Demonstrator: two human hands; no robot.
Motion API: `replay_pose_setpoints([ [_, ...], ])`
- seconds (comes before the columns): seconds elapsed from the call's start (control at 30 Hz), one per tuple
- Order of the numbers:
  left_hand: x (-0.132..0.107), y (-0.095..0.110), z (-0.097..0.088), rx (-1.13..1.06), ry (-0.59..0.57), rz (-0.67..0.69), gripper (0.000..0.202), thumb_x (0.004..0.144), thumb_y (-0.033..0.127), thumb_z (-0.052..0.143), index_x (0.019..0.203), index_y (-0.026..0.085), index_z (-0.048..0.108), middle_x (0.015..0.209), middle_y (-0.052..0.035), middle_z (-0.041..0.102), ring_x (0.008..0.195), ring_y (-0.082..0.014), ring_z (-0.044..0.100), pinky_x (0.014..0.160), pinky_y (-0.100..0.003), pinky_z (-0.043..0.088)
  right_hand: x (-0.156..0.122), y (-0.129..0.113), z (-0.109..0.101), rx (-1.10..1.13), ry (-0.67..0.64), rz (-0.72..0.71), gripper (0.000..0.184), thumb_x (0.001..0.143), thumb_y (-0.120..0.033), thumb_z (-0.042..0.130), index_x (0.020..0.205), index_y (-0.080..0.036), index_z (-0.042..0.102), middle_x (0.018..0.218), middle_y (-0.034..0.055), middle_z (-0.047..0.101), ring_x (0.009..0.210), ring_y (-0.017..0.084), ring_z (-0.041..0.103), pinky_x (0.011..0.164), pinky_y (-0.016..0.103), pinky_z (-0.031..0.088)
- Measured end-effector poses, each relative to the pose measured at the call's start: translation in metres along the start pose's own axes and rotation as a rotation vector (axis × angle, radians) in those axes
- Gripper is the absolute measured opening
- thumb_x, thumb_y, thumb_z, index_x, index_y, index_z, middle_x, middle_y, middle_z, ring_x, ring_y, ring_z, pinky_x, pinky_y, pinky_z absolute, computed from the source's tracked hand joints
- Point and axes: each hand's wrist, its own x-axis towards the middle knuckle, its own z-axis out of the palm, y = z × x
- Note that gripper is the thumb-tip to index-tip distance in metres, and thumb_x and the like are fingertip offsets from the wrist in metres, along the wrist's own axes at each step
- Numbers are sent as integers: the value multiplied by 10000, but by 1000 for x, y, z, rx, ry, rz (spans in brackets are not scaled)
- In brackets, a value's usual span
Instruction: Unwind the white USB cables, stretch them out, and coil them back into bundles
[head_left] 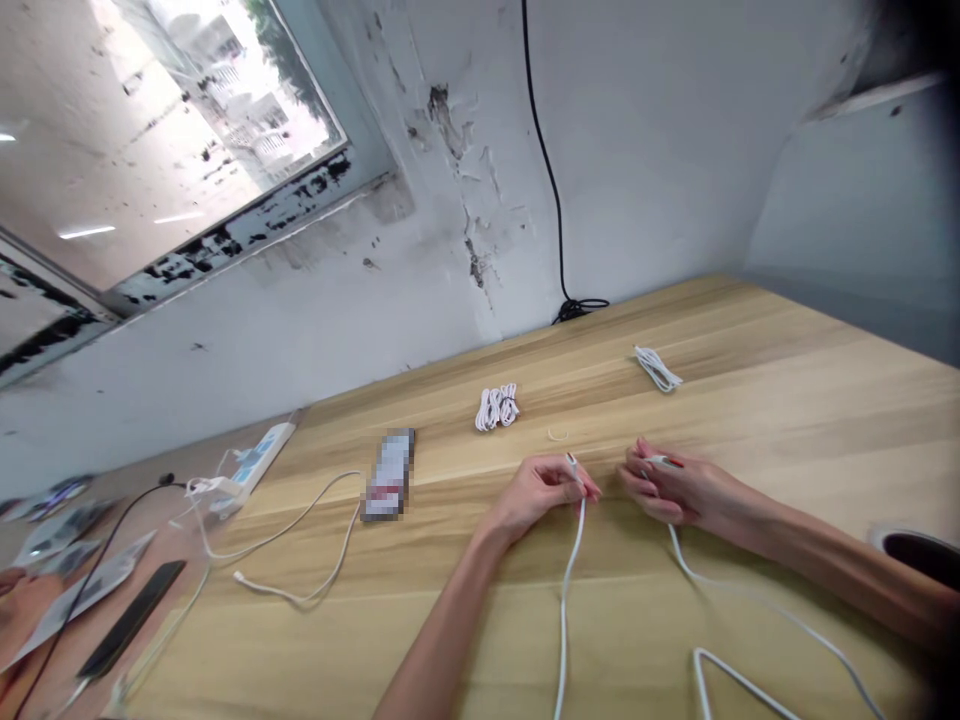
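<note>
My left hand (536, 492) pinches a white cable (570, 590) close to its end. The plug stands up between thumb and fingers, and the cord hangs toward the lower edge of the view. To its right, my right hand (675, 487) is closed around another white cable end, with a white plug (660, 460) and a bit of red showing above the fingers. Its cord (750, 592) curves away to the lower right. Whether both ends belong to one cable cannot be seen. A small gap separates the hands above the wooden table (525, 560).
Two coiled white cables, one bundle (496, 407) and another bundle (658, 369), lie farther back. Leftward are a phone (388, 475), a loose white charging cable (300, 600), a power strip (262, 455) and a dark bar (133, 618). Another person's hand (30, 610) shows at far left.
</note>
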Motion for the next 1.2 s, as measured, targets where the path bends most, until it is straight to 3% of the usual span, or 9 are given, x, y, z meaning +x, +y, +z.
replay_pose_setpoints([
  [0.3,1,-4,-3,15,0,-2,346,737,456,803,798,123,734,764,-42,635,683,-138,557,679,-257,416,0,-6,8,-67,87,-17,367,875,-504,636,787,-188,471,755,3,535,453,51,347,414,230,107],
  [0.5,2,-5,-2,-10,12,6,362,734,469,803,792,121,722,745,-34,613,662,-132,549,663,-252,409,5,1,-1,-15,46,-72,342,939,-467,569,771,-171,528,742,9,546,456,64,401,416,234,225],
  [0.63,2,-8,-3,-22,41,20,363,757,472,785,820,121,718,754,-31,608,641,-121,546,633,-241,403,6,2,-1,95,56,-93,289,948,-449,570,824,-189,548,815,19,601,564,113,551,545,259,409],
  [0.77,2,-9,-3,-78,55,7,352,776,466,770,861,129,709,765,-36,635,616,-121,557,623,-250,429,5,1,0,230,41,-76,217,941,-425,593,869,-232,525,906,17,646,731,183,653,700,331,497],
  [0.97,2,-9,-2,-120,79,-6,355,755,447,796,874,123,712,735,-35,648,624,-130,585,657,-266,464,3,-2,2,243,39,-91,126,904,-280,660,851,-221,562,983,32,687,979,272,697,959,461,485],
  [1.1,3,-9,-2,-127,79,-9,359,746,443,804,874,121,710,739,-39,650,623,-131,584,649,-265,464,3,-3,4,209,98,-100,103,907,-269,662,861,-196,605,1003,56,699,993,258,705,998,445,488],
  [1.2,3,-9,-2,-117,76,-8,359,747,445,803,864,120,708,739,-42,650,628,-135,585,647,-268,467,1,-4,4,186,149,-121,113,889,-247,688,972,-213,619,1027,57,702,1007,238,699,1010,427,488],
])
